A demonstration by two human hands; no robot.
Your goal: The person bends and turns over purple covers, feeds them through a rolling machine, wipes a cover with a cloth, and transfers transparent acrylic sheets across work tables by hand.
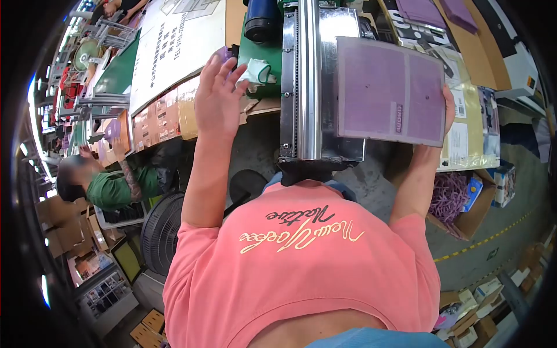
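Observation:
A flat purple panel (374, 87) with a lighter band and small lettering is held up at the right of a machine with a shiny metal roller (309, 81). My right hand (448, 110) grips the panel's right edge; most of its fingers are hidden behind the panel. On the left, my left hand (219, 95) is raised with its fingers spread and nothing in it. Just right of that hand, a white glove with green trim (258, 73) lies on the green surface (268, 52).
A dark fan (162, 232) stands at the lower left. Beyond it, a person in green (116, 185) works at another table. Cardboard (180, 110) edges the left table. At the right, a box holds purple strips (449, 200). More purple sheets (419, 11) lie at the top right.

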